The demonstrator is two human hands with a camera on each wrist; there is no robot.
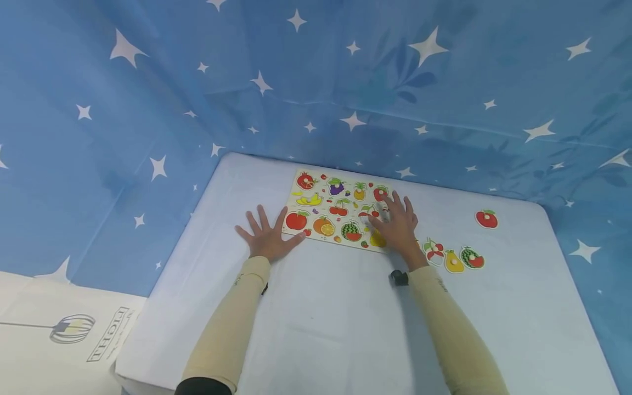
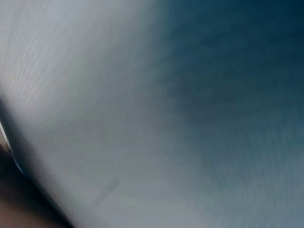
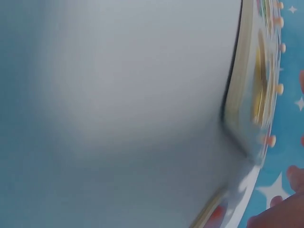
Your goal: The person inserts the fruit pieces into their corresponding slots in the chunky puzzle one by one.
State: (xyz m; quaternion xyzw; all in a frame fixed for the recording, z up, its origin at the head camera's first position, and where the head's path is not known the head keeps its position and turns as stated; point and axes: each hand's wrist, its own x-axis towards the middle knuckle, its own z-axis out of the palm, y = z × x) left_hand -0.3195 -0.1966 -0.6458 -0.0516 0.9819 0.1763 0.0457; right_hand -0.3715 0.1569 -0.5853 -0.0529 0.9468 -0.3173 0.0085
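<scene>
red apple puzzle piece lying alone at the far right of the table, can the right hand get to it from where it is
Probably yes. The right hand lies flat on the fruit puzzle board, and only bare white tablecloth separates it from the red apple puzzle piece; nothing blocks the way.

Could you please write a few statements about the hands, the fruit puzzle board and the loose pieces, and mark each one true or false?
1. The left hand lies flat with fingers spread, at the left edge of the puzzle board. True.
2. The right hand rests off the board, on the bare table. False: it lies over the board's right end.
3. A loose apple piece lies alone on the table, to the right of the board. True.
4. The three loose pieces near the right wrist are stacked on one another. False: they lie side by side in a row.
</scene>
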